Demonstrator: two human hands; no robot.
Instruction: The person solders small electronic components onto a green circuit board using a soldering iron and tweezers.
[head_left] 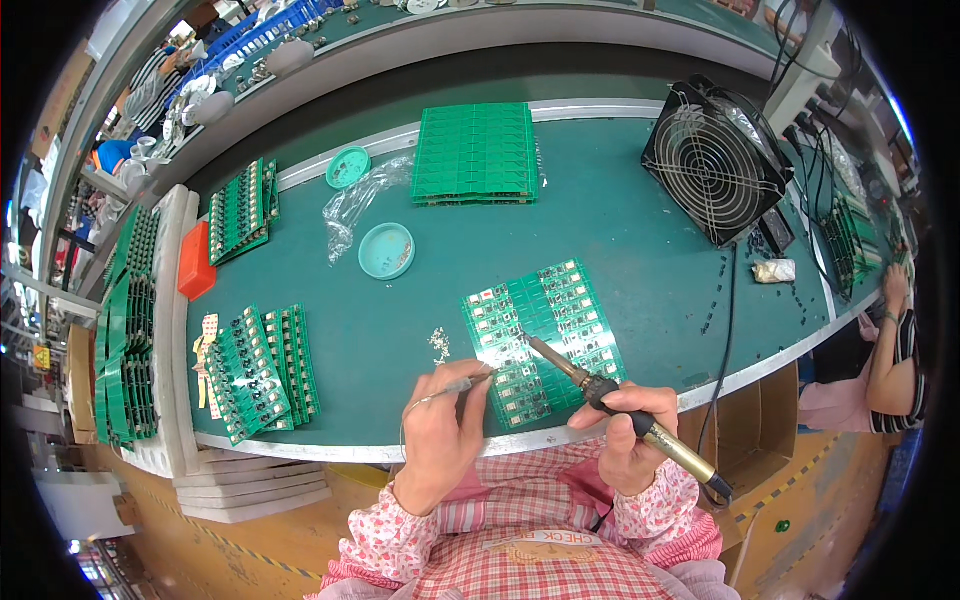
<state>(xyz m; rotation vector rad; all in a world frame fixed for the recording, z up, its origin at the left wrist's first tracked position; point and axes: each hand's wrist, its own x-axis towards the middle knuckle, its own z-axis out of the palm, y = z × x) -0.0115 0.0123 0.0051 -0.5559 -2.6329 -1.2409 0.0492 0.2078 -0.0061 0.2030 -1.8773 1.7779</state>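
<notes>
My right hand (pixel 635 430) is closed round a soldering iron (pixel 600 390) with a gold-coloured barrel and black grip. The iron's tip points up and left over a green circuit board panel (pixel 545 340), which lies near the table's front edge and carries columns of small parts. At the panel's left side my left hand (pixel 440 430) pinches slim metal tweezers (pixel 455 388), their point just over the board's edge. Whether the tweezers hold a part is too small to tell. Beside them lies a small heap of tiny pale components (pixel 439 345).
A black fan (pixel 712 165) stands at the back right, the iron's black cord (pixel 728 340) below it. Stacked green panels (pixel 475 155) lie at the back, with two teal dishes (pixel 387 251) to their left. More boards (pixel 255 375) and an orange box (pixel 196 262) sit at left.
</notes>
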